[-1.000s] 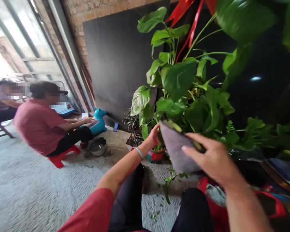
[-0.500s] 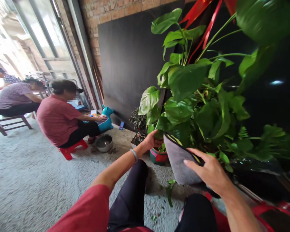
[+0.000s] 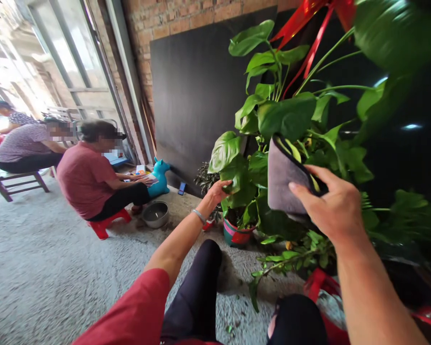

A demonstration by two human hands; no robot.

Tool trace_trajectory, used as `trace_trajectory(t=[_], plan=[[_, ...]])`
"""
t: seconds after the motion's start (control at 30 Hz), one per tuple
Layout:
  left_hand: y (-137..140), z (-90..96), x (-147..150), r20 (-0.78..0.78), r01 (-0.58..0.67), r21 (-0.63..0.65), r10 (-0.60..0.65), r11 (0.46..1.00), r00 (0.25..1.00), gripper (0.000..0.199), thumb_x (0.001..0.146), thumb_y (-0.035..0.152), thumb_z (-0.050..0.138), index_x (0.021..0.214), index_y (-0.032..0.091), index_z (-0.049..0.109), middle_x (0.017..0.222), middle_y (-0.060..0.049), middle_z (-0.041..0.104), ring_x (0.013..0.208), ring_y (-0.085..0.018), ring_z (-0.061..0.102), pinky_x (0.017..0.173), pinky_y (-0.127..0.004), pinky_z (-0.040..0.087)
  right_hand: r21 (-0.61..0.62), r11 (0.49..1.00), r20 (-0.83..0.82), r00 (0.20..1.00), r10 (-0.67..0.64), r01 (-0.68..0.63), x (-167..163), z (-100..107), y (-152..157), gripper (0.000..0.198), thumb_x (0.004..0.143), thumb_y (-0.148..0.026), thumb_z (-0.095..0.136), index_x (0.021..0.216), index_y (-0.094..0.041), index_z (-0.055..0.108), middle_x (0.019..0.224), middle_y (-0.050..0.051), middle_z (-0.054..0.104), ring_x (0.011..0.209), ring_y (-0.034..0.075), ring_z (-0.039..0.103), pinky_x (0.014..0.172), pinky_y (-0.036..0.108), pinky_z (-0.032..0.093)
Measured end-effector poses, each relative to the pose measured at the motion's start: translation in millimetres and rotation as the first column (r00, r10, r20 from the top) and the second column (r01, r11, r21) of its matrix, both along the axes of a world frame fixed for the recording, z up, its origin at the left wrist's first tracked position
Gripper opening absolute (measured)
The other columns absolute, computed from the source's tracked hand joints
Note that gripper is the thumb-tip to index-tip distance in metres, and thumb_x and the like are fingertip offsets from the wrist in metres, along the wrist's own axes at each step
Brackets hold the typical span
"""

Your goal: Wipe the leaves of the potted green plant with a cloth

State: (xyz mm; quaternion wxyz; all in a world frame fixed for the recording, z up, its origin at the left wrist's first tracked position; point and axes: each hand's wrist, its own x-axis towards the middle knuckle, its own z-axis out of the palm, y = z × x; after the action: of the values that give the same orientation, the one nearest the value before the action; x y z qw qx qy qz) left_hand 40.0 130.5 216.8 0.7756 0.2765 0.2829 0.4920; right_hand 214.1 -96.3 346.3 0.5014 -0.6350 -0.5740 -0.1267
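Before me stands a leafy potted plant [image 3: 287, 115] with broad green leaves and a red ribbon [image 3: 314, 45]. My left hand [image 3: 215, 195] is at its left side, the fingers closed at the edge of a low leaf [image 3: 239, 179]; part of the fingers is hidden by the leaf. In my right hand [image 3: 330, 201] is a folded grey cloth [image 3: 283, 179] with a dark edge and a yellow-green inner side. The cloth is raised in front of the middle leaves, thumb on its near face. Whether it touches a leaf I cannot tell.
A green and red pot [image 3: 237, 233] stands below the leaves. To the left are a metal basin [image 3: 155, 215], a blue toy animal [image 3: 160, 177] and a person [image 3: 88, 177] on a red stool [image 3: 107, 223]. A dark panel [image 3: 201, 96] leans on the brick wall.
My right hand has lifted the cloth upward and to the right, uncovering the pot. My left hand has moved slightly left and up to the leaf's edge.
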Motion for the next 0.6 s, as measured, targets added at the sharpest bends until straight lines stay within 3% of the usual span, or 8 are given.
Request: trace_trajectory(t=[0.07,0.13,0.27,0.37,0.43,0.5,0.53,0.6], plan=[[-18.9,-4.7,11.0,-0.020,0.027,0.047,-0.026,0.999,0.999,0.020,0.073,-0.003,0.070,0.086,0.012,0.068,0.078,-0.003,0.073,0.067,-0.016,0.068,0.084,-0.039,0.059,-0.051,0.997,0.061,0.997,-0.056,0.059,-10.6,-8.6,25.9,0.050,0.083,-0.037,0.061,0.124,-0.013,0.073,0.117,0.019,0.075,0.107,0.034,0.071,0.097,0.046,0.053],[-35.2,-10.8,20.1,-0.065,0.033,0.072,-0.028,0.997,0.997,0.018,0.072,-0.002,0.071,0.082,0.013,0.069,0.076,-0.003,0.073,0.065,-0.016,0.067,0.081,-0.039,0.059,-0.257,0.965,0.123,0.992,-0.010,0.042,-23.1,-28.9,37.4,0.049,0.084,-0.031,0.058,0.127,-0.011,0.072,0.113,0.021,0.075,0.103,0.035,0.072,0.092,0.047,0.055],[-52.5,-23.3,24.7,-0.136,-0.014,0.074,0.024,0.997,0.990,0.015,0.075,0.002,0.072,0.069,0.014,0.065,0.062,-0.001,0.066,0.055,-0.013,0.059,0.071,-0.032,0.055,-0.531,0.829,0.113,0.955,0.274,-0.175,-28.1,-49.6,2.1,0.042,0.078,-0.028,0.062,0.116,-0.023,0.078,0.105,0.011,0.080,0.096,0.032,0.074,0.089,0.043,0.057],[-54.6,-27.0,21.1,-0.144,-0.026,0.060,0.034,0.998,0.989,0.015,0.075,0.004,0.073,0.070,0.015,0.063,0.065,-0.002,0.067,0.056,-0.014,0.061,0.072,-0.032,0.055,-0.390,0.888,0.030,0.960,0.277,-0.244,-13.0,-15.7,-29.2,0.042,0.079,-0.039,0.064,0.117,-0.028,0.079,0.108,0.006,0.080,0.094,0.029,0.074,0.089,0.042,0.057],[-54.9,-25.5,20.8,-0.150,-0.026,0.052,0.034,0.998,0.988,0.014,0.076,0.005,0.072,0.075,0.015,0.063,0.067,-0.001,0.067,0.059,-0.014,0.063,0.074,-0.034,0.057,-0.163,0.979,0.044,0.990,0.132,-0.123,-5.3,11.1,-25.4,0.048,0.078,-0.045,0.064,0.119,-0.024,0.078,0.108,0.009,0.079,0.097,0.031,0.074,0.091,0.043,0.056],[-56.1,-22.7,23.1,-0.148,-0.015,0.052,0.022,0.999,0.989,0.014,0.077,0.006,0.072,0.080,0.016,0.062,0.070,-0.001,0.068,0.061,-0.015,0.065,0.077,-0.036,0.058,0.013,0.999,0.078,0.996,-0.047,0.046,-5.7,18.2,-3.9,0.054,0.080,-0.043,0.060,0.123,-0.015,0.075,0.113,0.016,0.077,0.105,0.035,0.071,0.096,0.047,0.054],[-57.0,-21.7,24.7,-0.145,-0.009,0.054,0.016,0.999,0.989,0.014,0.077,0.007,0.072,0.082,0.016,0.062,0.072,-0.002,0.069,0.062,-0.015,0.066,0.077,-0.037,0.058,0.007,0.996,0.101,0.991,-0.092,0.092,-9.0,11.2,8.7,0.054,0.082,-0.040,0.056,0.125,-0.012,0.074,0.115,0.020,0.075,0.107,0.037,0.070,0.096,0.049,0.053],[-59.1,-21.4,27.0,-0.139,-0.004,0.055,0.011,0.998,0.990,0.013,0.078,0.009,0.072,0.081,0.016,0.061,0.072,-0.002,0.069,0.062,-0.015,0.066,0.077,-0.036,0.059,-0.196,0.978,0.134,0.990,-0.047,0.073,-19.3,-20.2,25.9,0.052,0.083,-0.034,0.053,0.124,-0.010,0.074,0.112,0.023,0.075,0.102,0.038,0.071,0.092,0.052,0.055]])
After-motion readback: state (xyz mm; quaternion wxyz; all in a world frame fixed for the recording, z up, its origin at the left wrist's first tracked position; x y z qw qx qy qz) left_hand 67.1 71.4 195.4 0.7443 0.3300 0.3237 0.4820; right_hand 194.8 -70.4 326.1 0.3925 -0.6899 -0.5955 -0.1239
